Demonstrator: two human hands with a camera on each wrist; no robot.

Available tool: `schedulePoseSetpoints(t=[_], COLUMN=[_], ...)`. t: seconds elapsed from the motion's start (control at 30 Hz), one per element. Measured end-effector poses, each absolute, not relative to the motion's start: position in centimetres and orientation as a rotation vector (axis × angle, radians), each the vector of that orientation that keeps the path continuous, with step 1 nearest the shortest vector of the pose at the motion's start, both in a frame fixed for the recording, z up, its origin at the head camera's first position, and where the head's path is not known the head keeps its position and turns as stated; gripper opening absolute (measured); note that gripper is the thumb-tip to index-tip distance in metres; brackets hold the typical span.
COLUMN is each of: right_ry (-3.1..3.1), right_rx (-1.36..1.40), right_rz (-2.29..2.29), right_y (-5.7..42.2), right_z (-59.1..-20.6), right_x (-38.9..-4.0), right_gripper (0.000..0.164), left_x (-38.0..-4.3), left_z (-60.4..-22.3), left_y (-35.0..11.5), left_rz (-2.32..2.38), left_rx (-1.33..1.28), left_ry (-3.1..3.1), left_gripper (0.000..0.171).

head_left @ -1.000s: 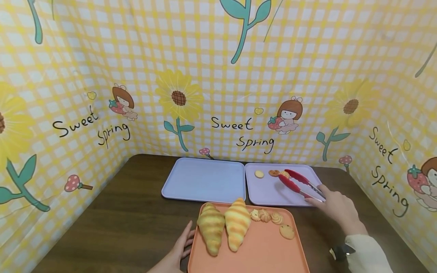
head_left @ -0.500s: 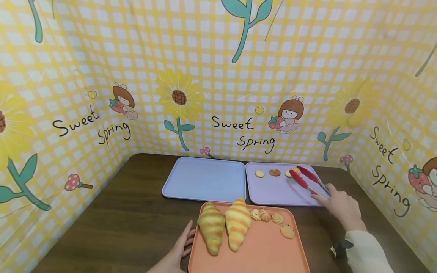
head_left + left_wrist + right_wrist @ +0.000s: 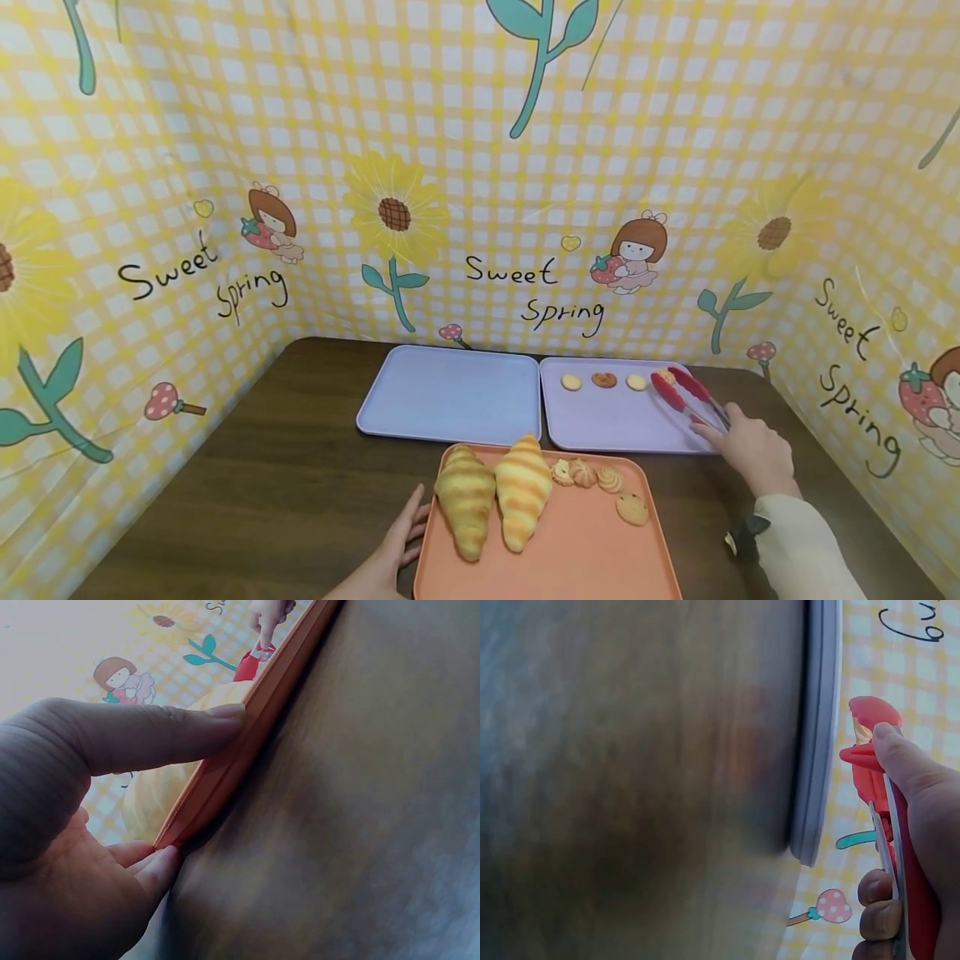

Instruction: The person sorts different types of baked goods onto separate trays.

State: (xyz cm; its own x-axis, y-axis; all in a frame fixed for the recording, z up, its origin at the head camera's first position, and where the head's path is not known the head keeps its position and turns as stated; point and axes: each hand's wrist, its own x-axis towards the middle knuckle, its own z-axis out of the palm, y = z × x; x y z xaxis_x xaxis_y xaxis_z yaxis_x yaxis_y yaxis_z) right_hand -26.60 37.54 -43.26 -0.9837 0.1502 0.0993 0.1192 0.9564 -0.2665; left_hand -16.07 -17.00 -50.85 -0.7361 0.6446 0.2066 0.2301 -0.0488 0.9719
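In the head view my right hand [image 3: 756, 450] grips red-tipped metal tongs [image 3: 688, 392], thumb on one arm and fingers curled round the other. Between the tong tips is a small golden cookie [image 3: 664, 377], over the right end of the lilac tray [image 3: 600, 429]. To its left on that tray lie two pale round cookies [image 3: 571, 382] and a brown one [image 3: 603, 380]. My left hand [image 3: 392, 546] rests against the left edge of the orange tray [image 3: 585, 567]. In the left wrist view its thumb [image 3: 172, 735] and fingertips touch the orange rim.
Two croissants [image 3: 522, 496] lie side by side on the orange tray, with several cookies [image 3: 583, 473] at its far right. A light-blue tray [image 3: 450, 396] stands left of the lilac one. Checked cloth [image 3: 495, 183] surrounds the dark wooden table [image 3: 247, 467].
My right hand has moved the tongs and their cookie rightwards along the lilac tray, uncovering the second pale cookie. The left hand and the orange tray have stayed put.
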Motion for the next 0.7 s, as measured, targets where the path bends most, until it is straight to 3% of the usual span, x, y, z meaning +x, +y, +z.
schedulePoseSetpoints(t=[0.7], right_ry=[-3.039], right_rx=[-0.296], right_rz=[0.429], right_y=[37.74], right_z=[-43.54], right_x=[-27.16], right_gripper=[0.086], left_x=[-15.76], left_z=[-49.93], left_y=[-16.85], left_rz=[1.833], left_rx=[0.911], left_ry=[1.933], left_gripper=[0.128])
